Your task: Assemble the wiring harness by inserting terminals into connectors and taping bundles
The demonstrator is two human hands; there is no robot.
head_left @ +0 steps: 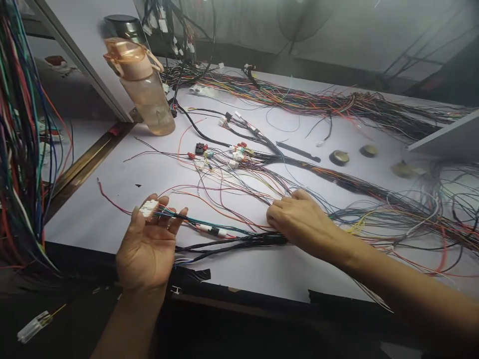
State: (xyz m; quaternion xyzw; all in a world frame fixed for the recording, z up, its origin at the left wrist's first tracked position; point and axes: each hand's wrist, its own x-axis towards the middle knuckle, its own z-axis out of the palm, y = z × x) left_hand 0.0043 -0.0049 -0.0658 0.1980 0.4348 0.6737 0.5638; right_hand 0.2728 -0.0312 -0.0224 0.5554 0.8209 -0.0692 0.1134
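Palm up at the table's front left, my left hand (149, 249) holds a white connector (148, 209) between thumb and fingers. Green, blue and dark wires (209, 223) run from that connector to the right. My right hand (295, 214) is closed on the wires right of centre, its fingertips hidden beneath the knuckles. Below the wires lies a black-wrapped cable bundle (258, 240), whose right end passes under my right hand. A white and black inline piece (213, 231) sits on a red wire between the hands.
A water bottle (149, 97) stands at the back left. Another harness (292, 159) with small connectors crosses the white table (86, 209). Loose wires (262, 94) line the back, and more hang (26, 134) at the left. Round pieces (339, 157) lie at the right.
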